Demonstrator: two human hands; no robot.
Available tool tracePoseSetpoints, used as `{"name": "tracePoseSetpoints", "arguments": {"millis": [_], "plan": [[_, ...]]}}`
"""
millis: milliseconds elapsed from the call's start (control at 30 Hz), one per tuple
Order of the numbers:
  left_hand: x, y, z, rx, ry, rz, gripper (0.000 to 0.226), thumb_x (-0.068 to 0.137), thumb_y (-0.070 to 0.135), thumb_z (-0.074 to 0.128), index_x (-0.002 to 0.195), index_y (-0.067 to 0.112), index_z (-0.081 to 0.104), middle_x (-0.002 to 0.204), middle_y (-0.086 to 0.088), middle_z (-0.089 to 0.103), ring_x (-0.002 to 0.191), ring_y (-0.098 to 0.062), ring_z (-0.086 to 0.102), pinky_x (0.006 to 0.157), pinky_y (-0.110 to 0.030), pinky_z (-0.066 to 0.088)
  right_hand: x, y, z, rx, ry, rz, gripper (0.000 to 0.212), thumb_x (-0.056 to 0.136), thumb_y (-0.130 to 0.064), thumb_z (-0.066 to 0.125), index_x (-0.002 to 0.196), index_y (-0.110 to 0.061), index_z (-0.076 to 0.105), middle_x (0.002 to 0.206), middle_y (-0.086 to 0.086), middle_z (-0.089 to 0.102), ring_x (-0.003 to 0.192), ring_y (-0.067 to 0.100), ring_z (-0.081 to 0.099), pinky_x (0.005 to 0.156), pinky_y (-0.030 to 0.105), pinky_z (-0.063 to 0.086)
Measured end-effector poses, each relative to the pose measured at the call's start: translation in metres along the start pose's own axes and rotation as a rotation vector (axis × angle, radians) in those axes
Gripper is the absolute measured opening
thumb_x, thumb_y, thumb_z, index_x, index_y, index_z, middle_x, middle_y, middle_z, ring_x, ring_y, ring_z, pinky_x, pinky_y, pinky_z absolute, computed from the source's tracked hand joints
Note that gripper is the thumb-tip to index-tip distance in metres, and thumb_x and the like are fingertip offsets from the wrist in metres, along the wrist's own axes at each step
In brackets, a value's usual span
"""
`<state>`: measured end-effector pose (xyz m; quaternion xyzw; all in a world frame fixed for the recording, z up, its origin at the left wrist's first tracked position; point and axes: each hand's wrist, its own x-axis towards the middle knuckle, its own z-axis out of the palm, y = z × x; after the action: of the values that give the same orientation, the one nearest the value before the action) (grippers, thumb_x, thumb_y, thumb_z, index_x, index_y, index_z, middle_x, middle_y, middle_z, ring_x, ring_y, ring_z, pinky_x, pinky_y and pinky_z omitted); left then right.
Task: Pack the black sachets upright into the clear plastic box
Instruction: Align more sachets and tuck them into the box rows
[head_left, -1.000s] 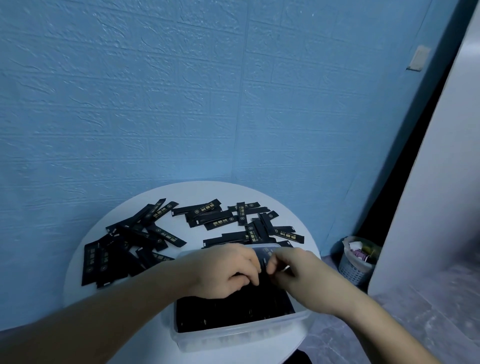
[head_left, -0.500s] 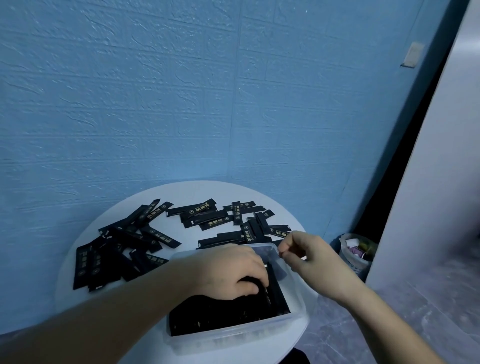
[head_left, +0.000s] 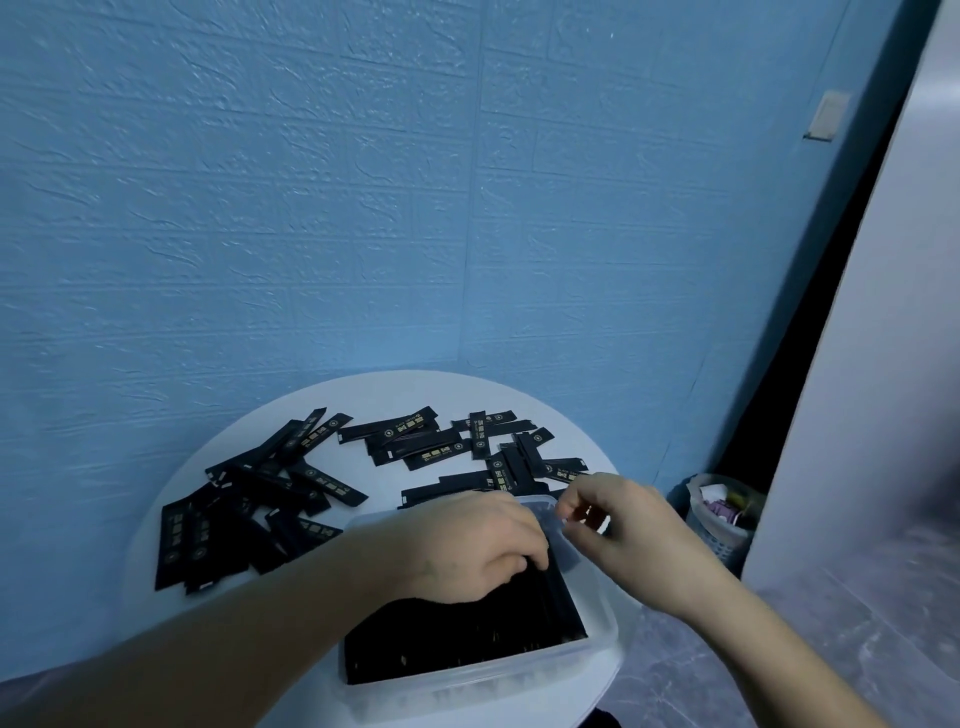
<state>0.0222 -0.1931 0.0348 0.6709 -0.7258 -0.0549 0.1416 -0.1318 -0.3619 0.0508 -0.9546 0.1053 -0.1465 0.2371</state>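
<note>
The clear plastic box (head_left: 605, 642) sits at the near right edge of the round white counter (head_left: 395, 395), close to the person so both hands can reach it easily. It is almost full. The packed sachets (head_left: 467, 642) stand on end in tight rows, so only their thin top edges show as one dark block.

The left hand (head_left: 467, 545) reaches in at the far end of the box. Its grip is clenched down over the tops of the last upright sachets, with the fingertips buried among them. I judge that it is bracing the row so it cannot topple, and keeping a slot open along the right wall for the next piece.

The right hand (head_left: 618, 525) hovers over the far right corner of the box, just beside the left hand. Its fingers are curled and the thumb is near the forefinger. The hand is blurred, so I cannot tell whether this grip is empty or pinches something small.

The loose sachets (head_left: 410, 441) lie flat and crisscrossed along the far and left edges of the counter. The nearest few are just beyond the box's far rim, within the right hand's reach. Many are left, so the packing looks well along but unfinished, and little room remains in the box.

A small basket (head_left: 719, 519) stands on the floor beyond the right edge.
</note>
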Motion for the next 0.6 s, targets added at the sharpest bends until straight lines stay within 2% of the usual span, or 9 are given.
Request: {"name": "tracePoseSetpoints", "arguments": {"millis": [100,200,300,367,500,600], "plan": [[-0.011,-0.004,-0.009,-0.003,0.029,-0.02,0.029,0.099,0.015,0.049,0.119,0.023,0.068,0.124,0.009,0.065,0.12,-0.011,0.053,0.106,-0.034,0.042,0.0,-0.009,0.001,-0.226,-0.089,-0.054,0.006,0.088,-0.03,0.066,0.093,-0.033,0.066,0.096,-0.015,0.061,0.092,0.005,0.056,0.082,0.031,0.051],[-0.035,-0.009,-0.017,-0.06,0.182,-0.091,0.025,0.098,0.015,0.052,0.112,0.023,0.071,0.112,0.011,0.067,0.108,-0.003,0.059,0.097,-0.027,0.047,0.0,-0.022,0.006,-0.467,-0.154,-0.121,0.016,0.088,-0.029,0.06,0.103,-0.03,0.065,0.104,-0.01,0.065,0.105,0.019,0.058,0.088,0.04,0.049],[-0.062,-0.013,-0.02,-0.203,0.383,-0.229,0.024,0.098,0.007,0.055,0.104,0.021,0.074,0.101,0.017,0.069,0.099,0.001,0.063,0.088,-0.017,0.047,0.005,-0.032,0.011,-0.667,-0.225,-0.148,0.03,0.087,-0.027,0.056,0.116,-0.031,0.062,0.118,-0.006,0.06,0.116,0.025,0.052,0.097,0.041,0.042],[-0.074,-0.013,-0.021,-0.246,0.441,-0.289,0.03,0.097,0.0,0.054,0.101,0.022,0.075,0.099,0.018,0.069,0.099,0.0,0.064,0.087,-0.013,0.046,0.009,-0.033,0.012,-0.714,-0.254,-0.134,0.037,0.085,-0.031,0.06,0.122,-0.032,0.061,0.131,-0.002,0.049,0.124,0.026,0.045,0.102,0.041,0.039],[-0.082,-0.011,-0.019,-0.274,0.48,-0.314,0.033,0.097,-0.002,0.052,0.099,0.022,0.075,0.098,0.016,0.07,0.099,-0.003,0.065,0.088,-0.021,0.049,0.014,-0.028,0.014,-0.718,-0.311,-0.056,0.058,0.08,-0.044,0.072,0.134,-0.033,0.057,0.162,0.008,0.019,0.148,0.032,0.021,0.115,0.043,0.034],[-0.083,-0.009,-0.021,-0.335,0.502,-0.342,0.031,0.097,0.0,0.053,0.099,0.021,0.075,0.098,0.013,0.071,0.099,-0.007,0.065,0.088,-0.025,0.05,0.016,-0.023,0.017,-0.631,-0.429,0.036,0.079,0.074,-0.05,0.083,0.144,-0.032,0.05,0.172,0.009,-0.002,0.158,0.031,0.001,0.119,0.043,0.033]]}}
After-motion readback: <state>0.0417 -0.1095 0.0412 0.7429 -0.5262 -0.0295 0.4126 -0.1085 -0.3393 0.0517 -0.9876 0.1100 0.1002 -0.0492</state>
